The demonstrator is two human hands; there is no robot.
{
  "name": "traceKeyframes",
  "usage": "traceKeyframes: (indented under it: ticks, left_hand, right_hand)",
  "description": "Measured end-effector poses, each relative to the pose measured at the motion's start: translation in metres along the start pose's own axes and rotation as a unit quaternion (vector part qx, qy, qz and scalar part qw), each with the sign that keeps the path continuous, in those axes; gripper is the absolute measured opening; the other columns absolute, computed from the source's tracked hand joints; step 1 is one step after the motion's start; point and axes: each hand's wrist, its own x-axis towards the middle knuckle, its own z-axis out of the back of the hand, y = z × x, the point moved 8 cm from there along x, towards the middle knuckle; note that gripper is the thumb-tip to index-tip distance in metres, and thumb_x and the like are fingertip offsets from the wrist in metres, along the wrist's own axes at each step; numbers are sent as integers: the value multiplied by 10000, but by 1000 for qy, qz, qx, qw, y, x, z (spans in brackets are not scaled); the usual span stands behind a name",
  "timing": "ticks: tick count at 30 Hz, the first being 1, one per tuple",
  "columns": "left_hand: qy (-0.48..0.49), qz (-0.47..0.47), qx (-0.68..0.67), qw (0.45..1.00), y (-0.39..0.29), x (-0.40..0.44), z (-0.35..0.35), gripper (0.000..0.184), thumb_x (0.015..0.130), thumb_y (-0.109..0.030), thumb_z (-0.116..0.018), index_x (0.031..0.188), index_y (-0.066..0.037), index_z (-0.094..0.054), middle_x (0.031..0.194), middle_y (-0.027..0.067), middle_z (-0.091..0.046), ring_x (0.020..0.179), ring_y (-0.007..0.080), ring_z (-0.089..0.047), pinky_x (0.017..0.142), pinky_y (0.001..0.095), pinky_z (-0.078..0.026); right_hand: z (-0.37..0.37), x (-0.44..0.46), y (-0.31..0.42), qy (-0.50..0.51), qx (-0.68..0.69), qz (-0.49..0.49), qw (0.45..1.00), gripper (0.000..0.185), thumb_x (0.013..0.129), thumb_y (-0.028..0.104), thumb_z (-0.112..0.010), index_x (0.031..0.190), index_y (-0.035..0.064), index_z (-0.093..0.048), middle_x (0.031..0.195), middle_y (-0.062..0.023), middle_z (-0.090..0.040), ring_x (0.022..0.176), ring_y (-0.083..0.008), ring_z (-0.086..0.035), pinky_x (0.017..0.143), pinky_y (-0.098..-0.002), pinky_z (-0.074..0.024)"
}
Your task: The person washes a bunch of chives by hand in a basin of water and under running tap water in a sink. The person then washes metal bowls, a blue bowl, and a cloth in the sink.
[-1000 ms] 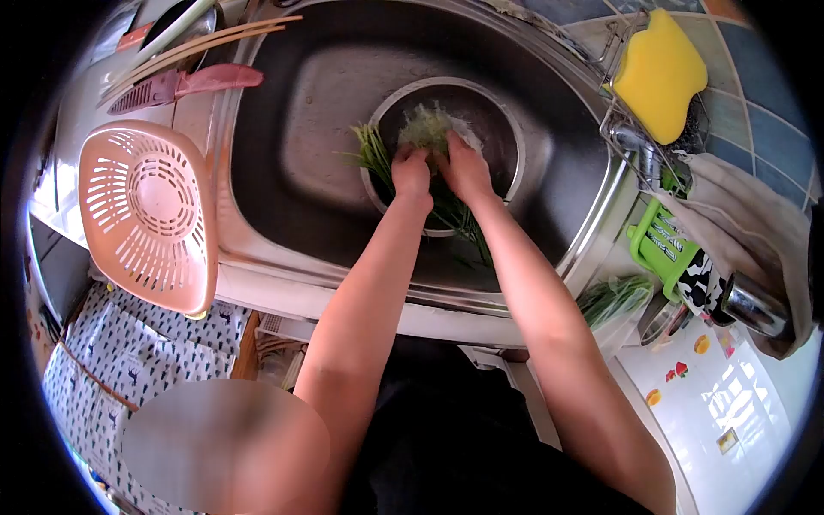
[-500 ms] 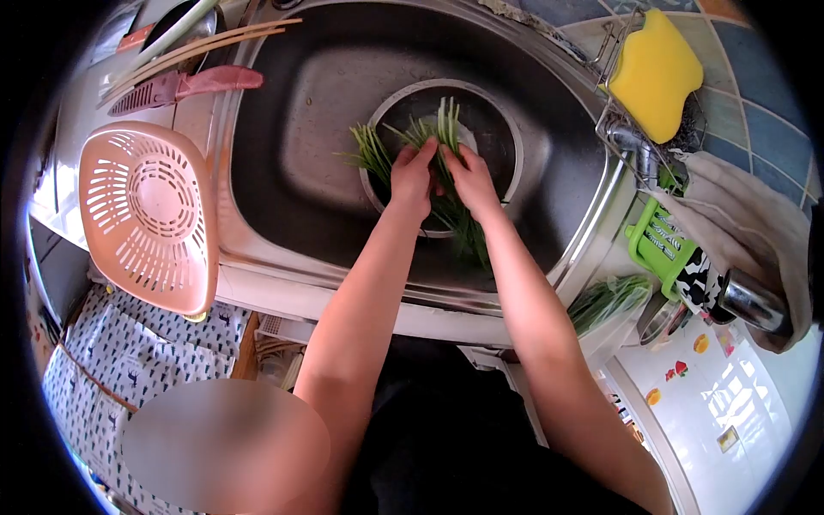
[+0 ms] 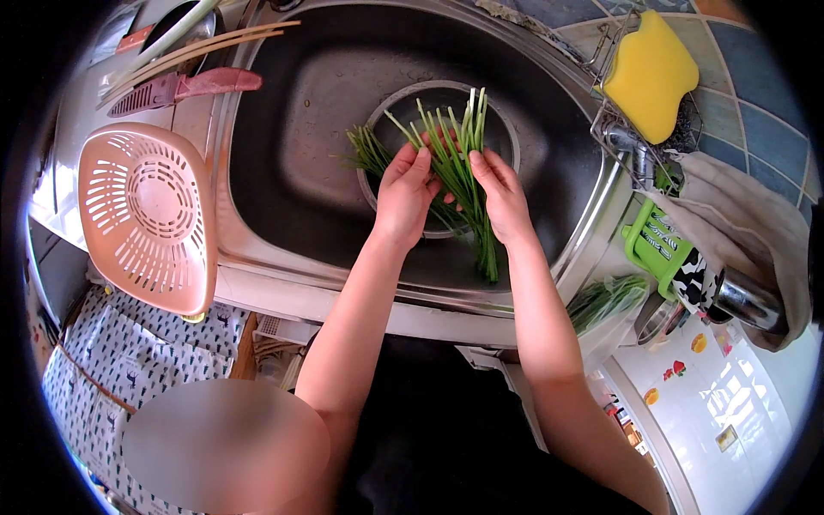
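Observation:
A bunch of long green stalks (image 3: 464,177) is held over a round metal bowl (image 3: 512,133) in the dark sink (image 3: 322,112), cut ends fanned toward the far side. My left hand (image 3: 407,190) is closed on the bunch's left side, thumb on top and fingers partly behind the stalks. On the right side, my right hand (image 3: 500,190) grips the same bunch between thumb and fingers. More green stalks (image 3: 371,153) lie over the bowl's left rim, beside my left hand.
Left of the sink are a pink colander (image 3: 150,215), a pink-handled knife (image 3: 184,89) and wooden chopsticks (image 3: 206,45). On the right are a yellow sponge (image 3: 652,77) in a wire rack, a green basket (image 3: 657,245), a cloth (image 3: 747,232) and bagged greens (image 3: 608,302).
The bunch has come up out of the bowl toward me, its cut ends now spread. Both hands have risen with it and moved slightly apart. The other stalks remain at the left rim.

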Motion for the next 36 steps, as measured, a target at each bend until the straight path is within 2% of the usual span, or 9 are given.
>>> traceKeyframes:
  ticks: [7,10,13,17,20,27,31,33,36]
  left_hand:
    - [36,-9,22,999,-10,-4,-11,330,943,-183,-514,1252,-69,-500,1091,29,-615,824,97,-565,597,244,-432]
    - [-5,-39,90,995,-8,-2,-9,352,886,-193,-633,1202,-69,-540,1053,11,-640,815,55,-560,535,216,-415]
    - [-32,-38,158,986,-10,0,-8,301,890,-187,-643,1157,-61,-585,1093,36,-660,920,64,-568,588,233,-440]
    - [-16,-63,133,989,-11,5,-7,232,937,-211,-581,1113,-64,-613,1062,42,-670,937,103,-571,819,276,-445]
    - [-41,-67,140,987,-12,7,1,237,965,-229,-530,1122,-61,-588,1055,48,-656,970,127,-562,908,297,-406]
    - [-27,-35,-6,999,-11,14,21,248,995,-186,-451,1174,-20,-494,966,41,-570,970,178,-555,884,350,-456]
    - [-12,-52,-32,998,-14,13,21,300,986,-150,-469,1246,0,-458,953,35,-556,985,180,-584,911,319,-467]
    - [-15,-46,-22,999,-15,11,19,336,977,-121,-481,1286,-1,-427,986,45,-559,1028,187,-577,920,325,-469]
    - [-21,-48,-12,999,-18,9,13,371,955,-93,-519,1302,-2,-424,1042,64,-580,1068,190,-573,913,322,-475]
  right_hand:
    - [-8,-4,10,20,1,18,1000,327,940,317,-572,1119,45,-600,872,7,-631,649,-75,-587,510,-215,-452]
    - [-13,-7,14,29,-82,27,996,274,924,261,-603,1059,24,-620,844,-10,-643,649,-81,-587,547,-228,-461]
    - [-25,-8,20,53,-157,92,982,216,900,194,-631,984,-6,-635,823,-31,-653,662,-88,-589,592,-250,-474]
    - [-19,-8,12,53,-227,88,968,227,891,167,-640,993,-36,-631,854,-53,-670,774,-91,-590,719,-268,-478]
    - [-22,-10,10,49,-173,78,981,273,919,168,-605,1097,-39,-614,963,-70,-675,878,-94,-588,808,-253,-463]
    - [4,-5,5,48,-64,78,994,306,991,141,-453,1216,-39,-555,1161,-119,-628,1071,-187,-596,946,-286,-444]
    - [2,-8,17,47,-126,115,984,366,963,115,-499,1315,21,-457,1226,-153,-582,1154,-209,-549,982,-317,-418]
    - [-15,-10,16,84,-139,123,979,500,890,219,-638,1320,60,-439,1267,-131,-549,1200,-227,-508,1000,-345,-396]
    - [-27,-18,15,74,-327,126,934,541,838,271,-702,1253,25,-457,1177,-183,-587,1152,-249,-545,944,-338,-419]
